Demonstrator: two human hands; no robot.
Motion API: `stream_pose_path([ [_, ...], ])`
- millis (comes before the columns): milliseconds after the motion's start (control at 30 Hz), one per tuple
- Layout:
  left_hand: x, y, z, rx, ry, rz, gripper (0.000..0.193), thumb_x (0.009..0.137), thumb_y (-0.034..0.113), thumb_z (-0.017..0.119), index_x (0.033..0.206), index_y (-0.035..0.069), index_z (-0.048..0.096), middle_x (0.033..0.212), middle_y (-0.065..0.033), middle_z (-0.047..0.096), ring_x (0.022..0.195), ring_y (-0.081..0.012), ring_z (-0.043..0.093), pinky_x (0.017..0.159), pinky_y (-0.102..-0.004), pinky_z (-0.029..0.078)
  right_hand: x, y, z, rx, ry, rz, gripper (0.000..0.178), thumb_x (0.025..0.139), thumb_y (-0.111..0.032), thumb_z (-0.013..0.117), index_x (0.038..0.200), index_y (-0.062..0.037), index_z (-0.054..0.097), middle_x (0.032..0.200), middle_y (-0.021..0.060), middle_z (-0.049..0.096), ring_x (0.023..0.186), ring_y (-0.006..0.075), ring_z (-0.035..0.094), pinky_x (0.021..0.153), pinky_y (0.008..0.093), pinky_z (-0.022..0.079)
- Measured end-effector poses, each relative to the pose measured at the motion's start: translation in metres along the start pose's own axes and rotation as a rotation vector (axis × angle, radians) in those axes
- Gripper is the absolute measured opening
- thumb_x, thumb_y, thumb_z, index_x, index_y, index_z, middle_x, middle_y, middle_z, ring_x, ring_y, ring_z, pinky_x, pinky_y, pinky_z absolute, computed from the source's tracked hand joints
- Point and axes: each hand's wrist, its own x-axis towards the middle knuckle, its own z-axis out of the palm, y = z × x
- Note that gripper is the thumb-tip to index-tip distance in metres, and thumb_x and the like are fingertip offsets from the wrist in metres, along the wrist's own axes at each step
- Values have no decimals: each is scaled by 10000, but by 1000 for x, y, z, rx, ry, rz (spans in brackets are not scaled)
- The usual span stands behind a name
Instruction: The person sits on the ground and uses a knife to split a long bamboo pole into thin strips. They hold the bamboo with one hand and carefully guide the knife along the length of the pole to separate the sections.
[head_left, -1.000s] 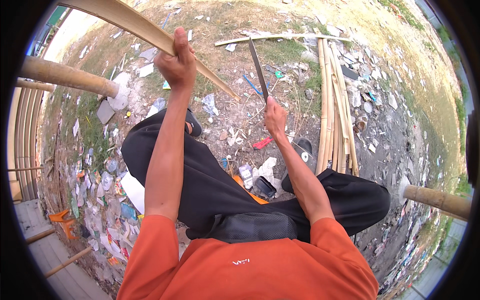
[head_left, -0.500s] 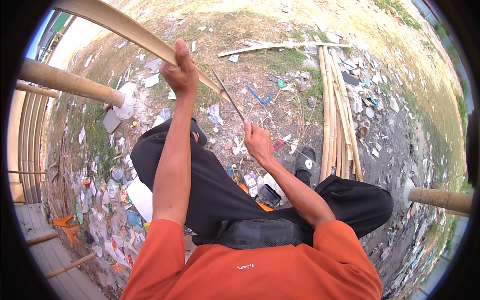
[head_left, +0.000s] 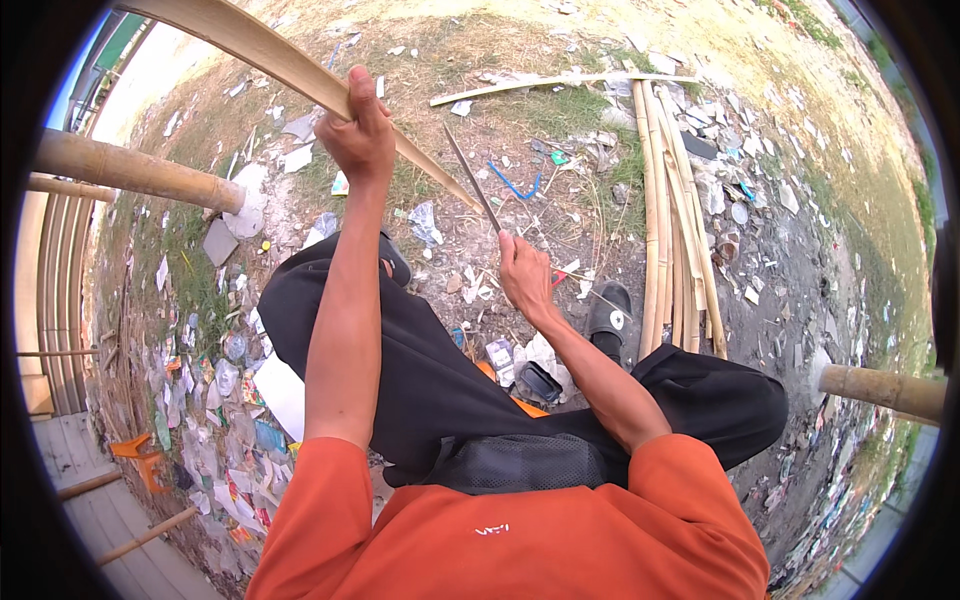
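My left hand (head_left: 357,135) is closed round a long split bamboo strip (head_left: 255,55), its thumb pointing up along the strip. The strip slants from the upper left down to a narrow end in front of me. In my right hand (head_left: 525,270) is a knife (head_left: 466,170) with a long, thin, dark blade pointing up and away. The blade lies just right of the strip's lower end; whether they touch I cannot tell. My fingers hide most of the knife's handle, and a bit of red shows beside that hand.
Several bamboo strips (head_left: 655,220) lie in a bundle at right, with one strip (head_left: 560,86) across their far end. Bamboo posts stand at left (head_left: 140,170) and right (head_left: 880,392). Litter covers the ground; a black tray-like thing (head_left: 540,383) lies between my legs.
My right hand has moved slightly away from me and right. The blade, which crossed the bamboo strip before, now sits to the right of its lower end. My left hand keeps its grip.
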Motion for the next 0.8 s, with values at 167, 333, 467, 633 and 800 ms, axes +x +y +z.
stream_pose_path([
  [167,1,-1,10,-43,41,82,563,963,441,491,533,81,545,444,-19,507,430,-120,558,422,-279,416,-2,9,15,21,-4,-41,512,961,-413,428,758,21,606,646,290,582,687,476,594,656,542,451],
  [333,2,-4,1,-27,6,77,587,963,461,479,529,69,534,442,-21,501,432,-125,543,440,-285,416,0,-13,-2,50,3,-54,510,965,-403,429,731,17,596,645,294,581,641,491,577,630,540,457],
  [467,3,-5,9,-29,27,104,602,967,468,466,526,64,529,437,-23,495,438,-123,551,434,-283,409,0,-15,6,43,31,-125,518,962,-416,425,735,13,606,688,303,596,650,495,578,633,532,468],
  [633,4,-1,10,-74,-4,92,582,970,438,481,525,66,531,445,-22,509,430,-111,541,429,-272,402,1,35,17,-72,-47,56,526,958,-426,417,816,16,664,737,346,601,752,503,604,721,553,473],
  [800,4,-3,12,-94,-4,138,594,970,437,483,503,71,512,435,-14,498,422,-107,531,424,-272,395,3,-15,-4,94,-73,-49,543,958,-451,394,900,17,664,759,339,608,745,498,608,710,537,482],
])
